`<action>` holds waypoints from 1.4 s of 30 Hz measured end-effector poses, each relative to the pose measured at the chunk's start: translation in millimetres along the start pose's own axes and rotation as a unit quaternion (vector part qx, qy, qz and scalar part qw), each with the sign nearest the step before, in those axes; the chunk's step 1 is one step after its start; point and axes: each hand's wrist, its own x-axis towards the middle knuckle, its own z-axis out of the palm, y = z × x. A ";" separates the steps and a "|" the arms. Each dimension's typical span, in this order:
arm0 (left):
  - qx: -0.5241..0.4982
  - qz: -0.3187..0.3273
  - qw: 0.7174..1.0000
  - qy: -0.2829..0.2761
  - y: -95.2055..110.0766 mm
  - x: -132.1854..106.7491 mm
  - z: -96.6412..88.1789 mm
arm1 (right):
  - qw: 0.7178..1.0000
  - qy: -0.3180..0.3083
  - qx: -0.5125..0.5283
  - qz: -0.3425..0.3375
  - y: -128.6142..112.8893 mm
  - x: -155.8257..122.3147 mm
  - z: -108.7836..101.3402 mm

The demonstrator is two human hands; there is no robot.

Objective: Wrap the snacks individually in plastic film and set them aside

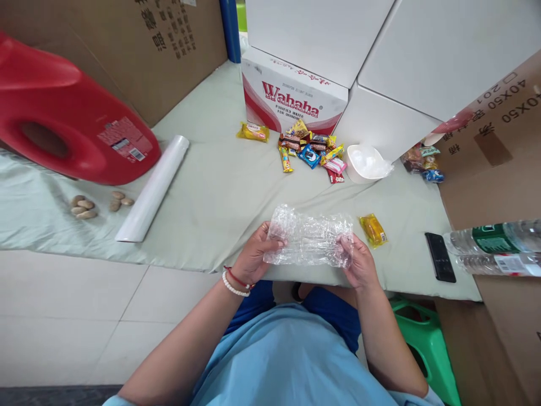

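Note:
A crinkled clear plastic bag [310, 237] is stretched between my two hands above the table's front edge. My left hand [257, 251] pinches its left end, thumb on top. At the right end my right hand [357, 260] grips it, and some fingertips show through the plastic. I cannot make out anything inside the bag. Just right of my right hand lies a yellow wrapped snack [373, 230]. Farther back is a pile of small wrapped snacks [310, 149], beside a white bowl [362, 163] with clear plastic in it.
Left on the cloth-covered table [211, 186] are a plastic film roll [154, 192], several brown nut-like pieces [83, 207] and a red jug [80, 118]. A Wahaha carton [293, 98] stands behind. A phone [440, 256] and bottles [494, 239] lie right; a green stool [426, 344] stands below.

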 end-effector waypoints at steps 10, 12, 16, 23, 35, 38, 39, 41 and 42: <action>0.148 -0.091 0.984 0.041 30.0 7.4 -19.1 | 0.995 -0.014 -0.101 0.007 1.5 12.7 -26.6; 0.202 -0.088 0.975 0.039 32.6 10.9 -24.1 | 0.994 -0.019 -0.112 0.004 0.9 16.5 -33.0; 0.281 -0.002 0.958 0.049 35.7 15.9 -33.1 | 0.986 -0.037 -0.162 -0.012 -0.3 24.0 -41.4; 0.524 0.103 0.845 0.020 40.2 18.3 -38.4 | 0.955 -0.024 -0.290 -0.061 -5.0 40.7 -49.9; 0.492 0.145 0.859 0.000 32.3 22.3 -31.1 | 0.826 0.111 -0.478 -0.277 -18.1 59.1 -43.5; 0.534 0.141 0.833 0.034 27.3 19.2 -31.0 | 0.777 0.020 -0.560 -0.286 -15.1 58.5 -40.9; 0.552 0.134 0.822 0.035 24.1 16.7 -30.6 | 0.758 -0.014 -0.588 -0.283 -13.4 58.5 -41.1; 0.585 0.124 0.801 0.020 14.6 10.2 -28.5 | 0.729 -0.062 -0.626 -0.270 -9.5 58.5 -42.5; 0.600 0.124 0.790 0.007 8.6 6.6 -26.9 | 0.724 -0.073 -0.635 -0.260 -7.4 58.5 -43.4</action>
